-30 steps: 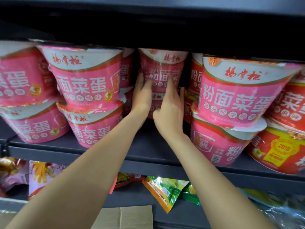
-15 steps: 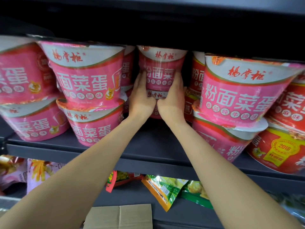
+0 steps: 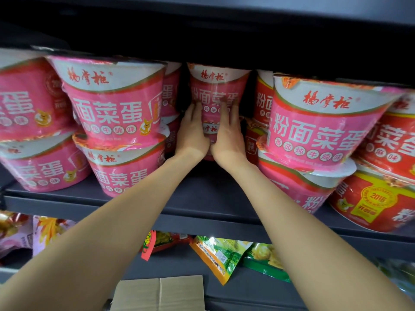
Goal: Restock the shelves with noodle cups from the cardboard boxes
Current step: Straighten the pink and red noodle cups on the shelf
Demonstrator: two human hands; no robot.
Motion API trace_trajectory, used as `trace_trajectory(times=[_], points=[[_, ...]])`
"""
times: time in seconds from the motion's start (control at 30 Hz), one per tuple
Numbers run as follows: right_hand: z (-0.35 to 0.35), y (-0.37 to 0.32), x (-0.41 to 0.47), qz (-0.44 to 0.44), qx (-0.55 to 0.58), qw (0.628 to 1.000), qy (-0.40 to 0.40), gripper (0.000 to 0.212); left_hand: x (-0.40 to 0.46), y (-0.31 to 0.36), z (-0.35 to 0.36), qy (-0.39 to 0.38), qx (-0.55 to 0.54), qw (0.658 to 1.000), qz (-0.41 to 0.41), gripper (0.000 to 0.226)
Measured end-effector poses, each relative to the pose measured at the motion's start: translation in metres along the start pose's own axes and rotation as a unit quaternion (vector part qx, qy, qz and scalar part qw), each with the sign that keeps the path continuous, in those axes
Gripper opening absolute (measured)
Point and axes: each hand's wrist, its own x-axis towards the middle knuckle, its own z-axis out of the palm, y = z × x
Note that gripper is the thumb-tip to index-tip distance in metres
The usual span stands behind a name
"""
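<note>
While both arms reach into the shelf: two stacked pink noodle cups sit deep at the 12 o'clock centre, between fuller stacks on either side.

Left hand: fingers straight and together, flat against the left side of the centre stack; pressing, not curled round it.

Right hand: fingers likewise straight, laid on the right side of the same stack, thumb edge close to the other hand.

Upper centre cup: upright, set back from the shelf front, its lid close under the board above.

Lower centre cup: mostly hidden between the palms; only its white band shows.

Front pink stacks: two-high at 9 to 10 o'clock, and another at 2 to 3 o'clock, already placed.

Red cups: at 3 o'clock, on the same shelf.

Shelf: bare dark board at 6 o'clock of the hands, in front of the centre stack.

Cardboard box: flap visible at 6 o'clock, low in view; contents not visible.

Progress, as judged: most of the row looks filled; the centre column appears to have front room left, so more cups probably follow.
</note>
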Motion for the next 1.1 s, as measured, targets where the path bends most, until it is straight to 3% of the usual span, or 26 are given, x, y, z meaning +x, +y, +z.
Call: trace_trajectory(times=[0.23, 0.3, 0.4, 0.53, 0.63, 0.73, 0.8, 0.9, 1.0, 1.1], points=[[-0.007, -0.001, -0.004, -0.002, 0.006, 1.0, -0.017, 0.082, -0.007, -0.002, -0.004, -0.034, 0.063, 0.997, 0.007, 0.064], [-0.016, -0.01, -0.019, -0.014, 0.038, 0.999, -0.016, 0.083, -0.013, 0.002, -0.009, -0.034, 0.026, 0.999, 0.003, 0.067], [-0.041, -0.019, -0.065, -0.034, 0.07, 0.997, -0.018, 0.079, -0.046, 0.019, -0.024, 0.011, -0.118, 0.993, -0.004, 0.061], [-0.091, -0.013, -0.141, -0.078, 0.091, 0.989, 0.085, 0.056, -0.113, 0.047, -0.053, 0.005, -0.326, 0.944, -0.056, 0.036], [-0.128, 0.012, -0.186, -0.06, 0.112, 0.975, 0.181, 0.035, -0.146, 0.062, -0.065, -0.004, -0.356, 0.932, -0.072, 0.028], [-0.151, 0.037, -0.198, 0.031, 0.112, 0.963, 0.242, 0.032, -0.156, 0.087, -0.058, -0.04, -0.341, 0.935, -0.092, 0.033], [-0.151, 0.055, -0.188, 0.135, 0.173, 0.955, 0.198, 0.044, -0.153, 0.106, -0.047, -0.079, -0.327, 0.935, -0.112, 0.05], [-0.146, 0.064, -0.169, 0.23, 0.375, 0.894, 0.089, 0.071, -0.147, 0.127, -0.027, -0.141, -0.325, 0.928, -0.115, 0.072], [-0.137, 0.061, -0.164, 0.218, 0.372, 0.901, 0.037, 0.081, -0.147, 0.135, -0.023, -0.162, -0.302, 0.933, -0.108, 0.093], [-0.127, 0.044, -0.179, 0.177, 0.351, 0.919, 0.02, 0.084, -0.149, 0.125, -0.035, -0.135, -0.293, 0.942, -0.091, 0.071]])
